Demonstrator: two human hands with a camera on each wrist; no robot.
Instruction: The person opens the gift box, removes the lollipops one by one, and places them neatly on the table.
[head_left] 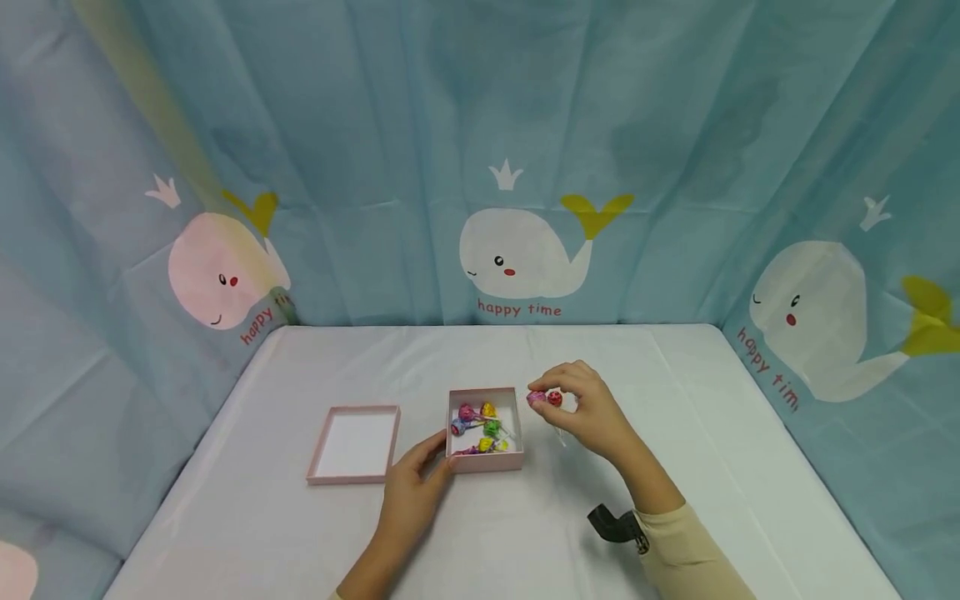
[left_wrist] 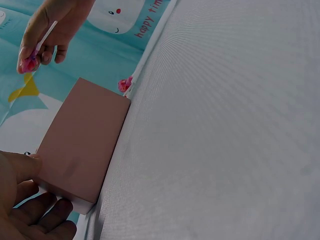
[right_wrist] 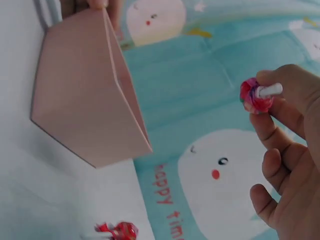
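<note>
Thumb and index finger of my right hand (head_left: pixel 592 417) pinch a pink-wrapped lollipop (head_left: pixel 536 398) by its head, just right of the box; its white stick points back toward the palm in the right wrist view. A red-wrapped lollipop (head_left: pixel 555 398) lies on the table behind that hand, and also shows low in the right wrist view. My left hand (head_left: pixel 411 487) holds the front left corner of an uncovered pink box (head_left: pixel 483 462), thumb on one wall and fingers round the side. Inside the box lie several lollipops (head_left: pixel 491 427) in pink, blue, yellow and green wrappers.
Left of the box, a shallow pink-rimmed lid (head_left: pixel 352 408) lies with its white inside up. A white cloth (head_left: pixel 247 533) covers the table. Blue curtains (head_left: pixel 360 167) with printed whales surround it on three sides. A black camera mount (head_left: pixel 618 525) sits at the right wrist.
</note>
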